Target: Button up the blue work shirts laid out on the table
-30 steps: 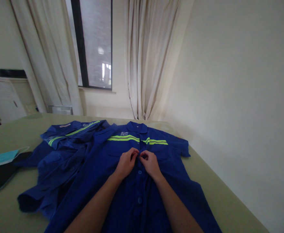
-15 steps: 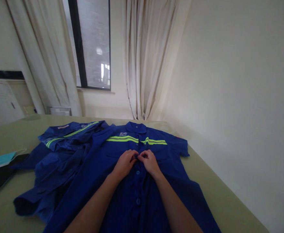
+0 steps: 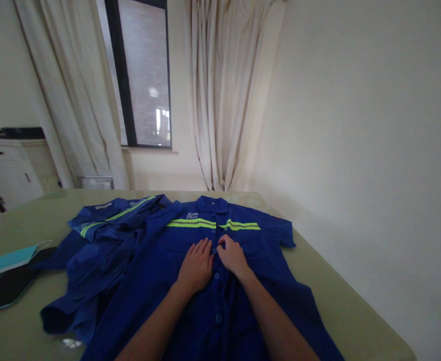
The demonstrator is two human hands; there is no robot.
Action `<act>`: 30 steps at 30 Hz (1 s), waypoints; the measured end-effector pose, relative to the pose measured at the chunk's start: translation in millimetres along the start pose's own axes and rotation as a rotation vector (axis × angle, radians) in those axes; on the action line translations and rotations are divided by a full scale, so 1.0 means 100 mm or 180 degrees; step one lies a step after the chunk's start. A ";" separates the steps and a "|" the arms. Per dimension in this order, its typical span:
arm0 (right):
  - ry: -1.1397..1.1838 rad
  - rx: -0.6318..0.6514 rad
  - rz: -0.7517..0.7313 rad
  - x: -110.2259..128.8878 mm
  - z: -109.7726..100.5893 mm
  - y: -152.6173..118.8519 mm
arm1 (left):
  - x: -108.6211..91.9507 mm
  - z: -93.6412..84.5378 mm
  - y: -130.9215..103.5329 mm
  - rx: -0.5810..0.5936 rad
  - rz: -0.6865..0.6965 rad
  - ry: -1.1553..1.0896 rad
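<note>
One blue shirt [image 3: 201,311] lies front up at 6 o'clock in the head view, its collar [image 3: 204,204] toward 12 and its lower end running out of the picture. Its cloth is deep blue, matt and softly wrinkled, with a small pale label inside the collar. Lettering [image 3: 192,215] in white sits above a yellow-green band with a grey line through it; the band is broken at the front opening. Four round blue buttons [image 3: 218,318] show down that opening.

Two bare hands rest at the opening. The left hand [image 3: 195,265] lies on the cloth with its fingers stretched out, holding nothing. The right hand [image 3: 232,254], across the opening, has thumb and forefinger curled together beside a button; whether they pinch the cloth cannot be told.

A second blue shirt [image 3: 103,265] lies crumpled at 8 o'clock, alongside the first, with a matching band. Between 8 and 9, one pale blue pleated mask [image 3: 7,261] with a thin white loop overlaps a flat black slab [image 3: 9,290]. All lie on a smooth, greenish table [image 3: 355,316]. Beyond stand one dark-framed window [image 3: 145,75] toward 11 and two cream, deeply folded curtains [image 3: 224,100], at 10 and 12.
</note>
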State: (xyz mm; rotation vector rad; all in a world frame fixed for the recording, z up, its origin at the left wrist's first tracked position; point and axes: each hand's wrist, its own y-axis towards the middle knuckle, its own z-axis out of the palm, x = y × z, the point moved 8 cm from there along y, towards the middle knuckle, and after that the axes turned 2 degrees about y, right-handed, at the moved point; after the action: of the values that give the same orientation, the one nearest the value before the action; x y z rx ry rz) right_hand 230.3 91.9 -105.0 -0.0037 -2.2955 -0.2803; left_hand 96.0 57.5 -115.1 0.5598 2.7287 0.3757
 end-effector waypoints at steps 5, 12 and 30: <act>-0.0991 -0.0372 -0.0074 0.19 -0.03 0.09 | -0.11 -0.07 -0.38 0.0006 0.0011 0.0178; 0.0657 -0.0791 0.0270 -0.26 -0.12 0.17 | -0.11 -0.27 -0.09 0.0311 -0.0209 0.0438; 0.2619 -0.0358 -0.0018 -0.19 0.08 0.23 | 0.17 -0.08 0.31 -0.0191 -0.0472 -0.1859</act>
State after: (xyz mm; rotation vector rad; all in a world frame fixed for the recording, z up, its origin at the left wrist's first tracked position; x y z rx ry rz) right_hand 239.2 117.8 -119.5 0.0516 -1.4620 -0.3364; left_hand 88.7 90.5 -102.3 0.3727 2.1707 0.2118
